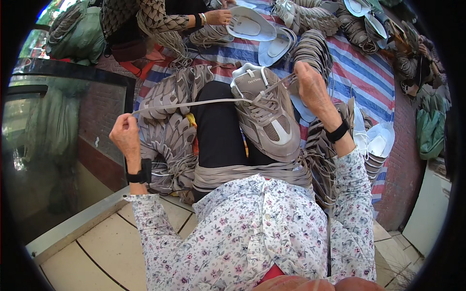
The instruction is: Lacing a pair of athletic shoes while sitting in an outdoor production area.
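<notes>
Across my dark-trousered knees rests a grey-beige sneaker upper [274, 127], its toe toward me and its white-edged collar away. A flat beige shoelace [194, 103] runs through its eyelets and stretches out to both sides. At the left, my left hand [126, 133] pinches one end, with the lace pulled nearly straight. Beyond the upper's right side, my right hand [313, 89] is closed on the other stretch of lace; its fingertips are partly hidden. A bundle of loose beige laces [252, 175] lies over my lap.
Stacked sneaker uppers [167, 99] lie left of my knees, and another stack [315, 51] stands ahead. White shoe-shaped forms [380, 140] are at the right. A striped plastic sheet [361, 72] covers the ground. Opposite, a co-worker's hand [218, 17] touches another white form. A glass door [63, 145] stands left.
</notes>
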{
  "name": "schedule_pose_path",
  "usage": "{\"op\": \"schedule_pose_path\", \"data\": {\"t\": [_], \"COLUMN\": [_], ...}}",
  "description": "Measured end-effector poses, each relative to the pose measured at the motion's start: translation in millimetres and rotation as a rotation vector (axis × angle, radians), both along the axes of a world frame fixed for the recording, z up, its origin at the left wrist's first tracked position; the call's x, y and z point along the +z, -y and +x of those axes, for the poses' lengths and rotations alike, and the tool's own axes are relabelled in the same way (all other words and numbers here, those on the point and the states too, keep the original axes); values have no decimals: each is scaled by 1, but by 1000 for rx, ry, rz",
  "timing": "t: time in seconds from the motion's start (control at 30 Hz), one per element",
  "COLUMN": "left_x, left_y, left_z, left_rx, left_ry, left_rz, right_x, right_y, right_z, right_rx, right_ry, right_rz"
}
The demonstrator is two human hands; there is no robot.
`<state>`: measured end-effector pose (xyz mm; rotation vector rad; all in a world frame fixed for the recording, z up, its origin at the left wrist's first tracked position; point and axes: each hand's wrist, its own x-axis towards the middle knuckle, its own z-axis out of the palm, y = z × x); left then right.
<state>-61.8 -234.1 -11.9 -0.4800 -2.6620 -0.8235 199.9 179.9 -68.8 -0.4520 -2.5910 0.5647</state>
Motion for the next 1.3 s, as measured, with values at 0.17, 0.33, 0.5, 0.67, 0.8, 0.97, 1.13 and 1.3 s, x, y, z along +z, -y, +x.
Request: {"op": "schedule_pose_path", "data": {"t": [0.17,0.33,0.5,0.67,0.8,0.97,1.13,1.3], "left_x": [0,18,42,-5,-13,-8,-36,-28], "left_y": [69,138,163,110,-35,-149,-166,-162], "left_z": [-34,-50,-43,-27,37,105,100,104], "left_rx": [93,226,233,53,-433,-730,-804,-776], "left_ry": [-209,-359,-326,181,482,661,482,503], "left_rz": [-135,-250,-313,-110,146,192,20,35], "right_x": [4,4,4,-5,-27,-26,-10,-8], "right_y": [-31,-33,-38,-34,-34,-32,-35,-53], "right_z": [6,3,8,7,16,10,9,7], "right_rx": [-19,4,19,74,-68,-226,-65,-67], "right_ry": [-34,31,58,38,63,-12,-64,-3], "right_rz": [27,95,115,193,-97,-1068,109,141]}}
